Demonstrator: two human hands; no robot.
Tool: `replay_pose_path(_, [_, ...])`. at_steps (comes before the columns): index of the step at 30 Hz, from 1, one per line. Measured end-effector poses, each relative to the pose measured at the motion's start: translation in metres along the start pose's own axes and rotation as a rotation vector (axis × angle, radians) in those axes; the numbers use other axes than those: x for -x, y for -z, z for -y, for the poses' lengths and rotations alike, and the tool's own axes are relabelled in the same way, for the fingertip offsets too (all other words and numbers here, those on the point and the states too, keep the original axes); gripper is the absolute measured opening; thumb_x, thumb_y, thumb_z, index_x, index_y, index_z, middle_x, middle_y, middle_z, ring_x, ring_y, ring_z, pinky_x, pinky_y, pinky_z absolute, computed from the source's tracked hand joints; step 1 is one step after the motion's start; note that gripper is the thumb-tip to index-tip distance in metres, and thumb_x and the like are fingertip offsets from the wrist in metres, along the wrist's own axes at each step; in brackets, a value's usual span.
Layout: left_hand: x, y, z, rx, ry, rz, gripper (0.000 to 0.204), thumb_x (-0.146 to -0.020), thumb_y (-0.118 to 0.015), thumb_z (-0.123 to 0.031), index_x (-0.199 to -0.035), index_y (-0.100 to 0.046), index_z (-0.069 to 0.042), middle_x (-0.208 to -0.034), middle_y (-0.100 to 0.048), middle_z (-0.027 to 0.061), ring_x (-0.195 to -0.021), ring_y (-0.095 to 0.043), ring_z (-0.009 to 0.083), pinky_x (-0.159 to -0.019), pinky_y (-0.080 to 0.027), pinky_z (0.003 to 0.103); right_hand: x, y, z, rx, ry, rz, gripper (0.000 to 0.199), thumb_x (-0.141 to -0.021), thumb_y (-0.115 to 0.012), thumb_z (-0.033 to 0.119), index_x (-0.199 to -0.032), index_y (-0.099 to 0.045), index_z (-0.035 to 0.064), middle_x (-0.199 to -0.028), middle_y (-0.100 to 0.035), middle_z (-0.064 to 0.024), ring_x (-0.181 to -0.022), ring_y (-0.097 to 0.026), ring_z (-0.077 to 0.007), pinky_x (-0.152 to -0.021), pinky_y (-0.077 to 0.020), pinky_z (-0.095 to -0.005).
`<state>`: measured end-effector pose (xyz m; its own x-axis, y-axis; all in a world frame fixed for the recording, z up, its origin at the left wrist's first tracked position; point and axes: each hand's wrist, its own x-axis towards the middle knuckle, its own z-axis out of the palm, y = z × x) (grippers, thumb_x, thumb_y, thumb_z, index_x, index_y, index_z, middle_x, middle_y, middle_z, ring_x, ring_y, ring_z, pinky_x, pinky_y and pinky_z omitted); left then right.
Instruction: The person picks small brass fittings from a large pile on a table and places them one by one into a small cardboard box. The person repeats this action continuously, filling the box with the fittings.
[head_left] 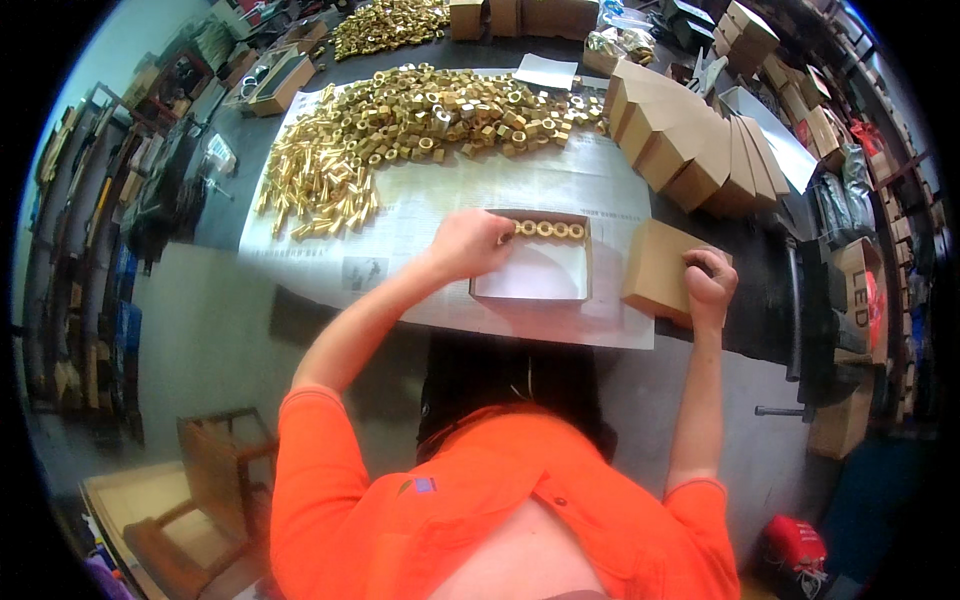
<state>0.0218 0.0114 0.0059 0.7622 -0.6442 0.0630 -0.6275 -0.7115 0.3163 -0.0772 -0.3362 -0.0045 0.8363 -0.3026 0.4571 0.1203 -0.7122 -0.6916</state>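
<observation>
An open cardboard box (588,262) with a white inside lies on the paper-covered table in front of me. Along its far wall stands a row of several brass nuts (560,230). My left hand (470,245) reaches over the box's left end, its fingers pinched on a brass nut (505,239) at the row's left end. Beside the box on the right is a closed brown cardboard box (655,262). Over its right side my right hand (710,280) is held with fingers curled in. Whether something is inside those curled fingers is hidden.
A large heap of brass nuts (430,110) spreads across the far paper, with slender brass pieces (315,185) at its left. Brown boxes (690,140) stand in a curved row at the right. A wooden chair (215,470) is on the floor at lower left.
</observation>
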Motion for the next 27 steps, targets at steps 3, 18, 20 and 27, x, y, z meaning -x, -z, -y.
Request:
replay_pose_path(3, [-0.004,0.030,0.021,0.256,0.130,-0.152,0.019,-0.078,-0.066,-0.022,-0.091,-0.069,-0.007,-0.076,-0.068,0.0105,-0.062,-0.065,0.0194,-0.057,-0.049,0.032,0.000,0.000,-0.003,0.013,0.026,0.002,0.019,-0.064,-0.051,0.003,-0.076,-0.066,-0.0013,-0.083,-0.065,-0.0114,-0.081,-0.062,-0.0205,-0.076,-0.0470,-0.0265])
replay_pose_path(18, [-0.050,0.003,0.152,-0.186,0.473,-0.372,0.042,-0.074,-0.064,-0.035,-0.108,-0.060,-0.011,-0.089,-0.067,0.0163,-0.083,-0.065,0.0342,-0.072,-0.052,0.044,-0.001,0.002,0.002,0.015,0.044,0.027,0.018,-0.065,-0.051,0.002,-0.076,-0.065,-0.0010,-0.082,-0.065,-0.0117,-0.083,-0.062,-0.0221,-0.078,-0.0468,-0.0280])
replay_pose_path(20, [-0.049,0.002,0.151,-0.216,0.456,-0.379,0.037,-0.072,-0.064,-0.032,-0.102,-0.061,-0.010,-0.086,-0.068,0.0162,-0.080,-0.065,0.0342,-0.069,-0.052,0.044,-0.001,0.002,0.002,0.022,0.055,0.029,0.019,-0.064,-0.051,0.002,-0.076,-0.065,-0.0010,-0.083,-0.065,-0.0120,-0.083,-0.062,-0.0224,-0.078,-0.0468,-0.0279])
replay_pose_path(27, [-0.025,0.006,0.132,-0.280,0.396,-0.277,0.031,-0.070,-0.061,-0.031,-0.094,-0.063,-0.011,-0.073,-0.066,0.0134,-0.071,-0.065,0.0320,-0.063,-0.051,0.045,-0.002,0.002,0.000,0.021,0.049,0.028,0.020,-0.064,-0.051,0.002,-0.077,-0.066,-0.0007,-0.083,-0.065,-0.0122,-0.083,-0.062,-0.0222,-0.078,-0.0470,-0.0278])
